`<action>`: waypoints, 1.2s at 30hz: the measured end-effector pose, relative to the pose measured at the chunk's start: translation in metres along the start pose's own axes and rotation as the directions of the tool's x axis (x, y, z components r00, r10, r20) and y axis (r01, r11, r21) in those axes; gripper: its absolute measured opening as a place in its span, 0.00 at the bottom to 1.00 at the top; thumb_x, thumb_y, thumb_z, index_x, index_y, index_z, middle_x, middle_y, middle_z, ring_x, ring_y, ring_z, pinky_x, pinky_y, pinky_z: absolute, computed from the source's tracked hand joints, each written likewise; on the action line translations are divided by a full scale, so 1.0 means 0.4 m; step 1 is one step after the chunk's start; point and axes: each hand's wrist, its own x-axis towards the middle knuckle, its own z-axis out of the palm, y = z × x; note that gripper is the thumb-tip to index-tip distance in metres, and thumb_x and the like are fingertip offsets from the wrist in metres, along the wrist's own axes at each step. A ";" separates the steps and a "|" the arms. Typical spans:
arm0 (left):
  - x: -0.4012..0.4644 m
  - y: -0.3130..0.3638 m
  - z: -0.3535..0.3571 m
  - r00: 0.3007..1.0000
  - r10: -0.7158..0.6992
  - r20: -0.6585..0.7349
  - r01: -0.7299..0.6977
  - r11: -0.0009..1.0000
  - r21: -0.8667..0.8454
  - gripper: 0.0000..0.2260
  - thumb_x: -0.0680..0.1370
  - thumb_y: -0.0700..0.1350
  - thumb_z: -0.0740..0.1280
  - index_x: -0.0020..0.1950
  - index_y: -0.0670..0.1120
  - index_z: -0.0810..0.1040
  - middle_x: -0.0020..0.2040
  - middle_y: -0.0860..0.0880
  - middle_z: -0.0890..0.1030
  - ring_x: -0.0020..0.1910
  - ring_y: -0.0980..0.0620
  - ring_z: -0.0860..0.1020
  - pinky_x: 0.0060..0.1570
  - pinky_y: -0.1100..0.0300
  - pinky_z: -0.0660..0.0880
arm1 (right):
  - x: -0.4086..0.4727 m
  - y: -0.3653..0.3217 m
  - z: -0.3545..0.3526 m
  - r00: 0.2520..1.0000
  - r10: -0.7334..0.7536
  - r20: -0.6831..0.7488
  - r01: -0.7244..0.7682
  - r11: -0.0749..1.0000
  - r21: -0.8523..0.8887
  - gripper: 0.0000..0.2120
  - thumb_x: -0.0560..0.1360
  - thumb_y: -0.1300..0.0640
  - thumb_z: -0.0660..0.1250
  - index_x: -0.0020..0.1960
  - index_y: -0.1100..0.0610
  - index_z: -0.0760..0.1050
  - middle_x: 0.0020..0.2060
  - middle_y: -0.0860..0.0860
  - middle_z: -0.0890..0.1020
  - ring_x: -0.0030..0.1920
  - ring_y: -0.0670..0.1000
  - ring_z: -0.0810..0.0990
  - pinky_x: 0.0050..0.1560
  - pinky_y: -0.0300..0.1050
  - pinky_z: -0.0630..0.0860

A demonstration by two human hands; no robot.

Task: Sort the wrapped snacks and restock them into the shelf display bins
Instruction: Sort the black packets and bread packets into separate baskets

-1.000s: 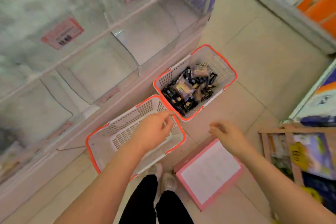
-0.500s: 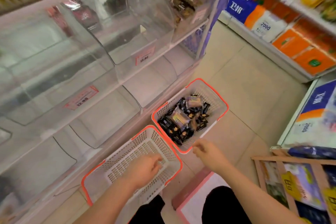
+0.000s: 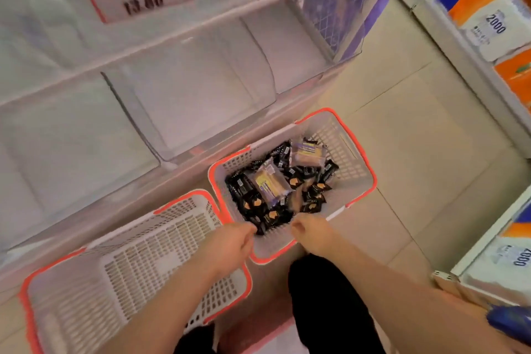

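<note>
STEP: reaching for stock | wrapped snacks (image 3: 283, 184) in basket (image 3: 359, 178), frame centre | left hand (image 3: 230, 244), right hand (image 3: 311, 234) at near rim, fingers loosely curled, holding nothing | NEXT: grasp, sort by wrapper type into display bins (image 3: 186, 89), upper left.

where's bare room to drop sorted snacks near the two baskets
The near white orange-rimmed basket shows a bare mesh floor. The lower clear shelf bins look bare too. The beige floor tiles right of the far basket are free. Crowded: the wrapped snacks, where left hand and right hand meet.
</note>
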 end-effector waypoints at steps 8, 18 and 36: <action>0.497 -0.046 0.368 0.995 -0.085 0.061 0.084 0.996 0.018 0.11 0.80 0.44 0.56 0.58 0.44 0.74 0.53 0.45 0.77 0.52 0.46 0.75 0.46 0.55 0.70 | 0.505 0.355 0.003 0.995 -0.030 0.091 0.057 0.951 -0.303 0.13 0.79 0.59 0.57 0.58 0.65 0.73 0.53 0.61 0.79 0.54 0.59 0.77 0.48 0.45 0.71; 0.799 -0.048 0.647 0.995 -0.065 0.081 0.074 0.991 -0.112 0.15 0.80 0.50 0.59 0.63 0.45 0.72 0.59 0.45 0.73 0.57 0.47 0.73 0.56 0.56 0.70 | 0.817 0.573 0.024 0.972 -0.065 0.226 0.160 0.887 -0.433 0.20 0.74 0.55 0.66 0.64 0.59 0.69 0.59 0.57 0.76 0.58 0.57 0.75 0.52 0.44 0.70; 0.919 0.025 0.662 0.989 0.118 0.093 -0.139 0.952 0.273 0.22 0.76 0.62 0.58 0.54 0.45 0.73 0.63 0.45 0.71 0.62 0.47 0.69 0.57 0.54 0.67 | 0.844 0.672 -0.053 0.928 -0.369 0.045 0.289 0.640 -0.712 0.24 0.75 0.52 0.65 0.67 0.59 0.64 0.66 0.56 0.68 0.67 0.56 0.65 0.66 0.49 0.64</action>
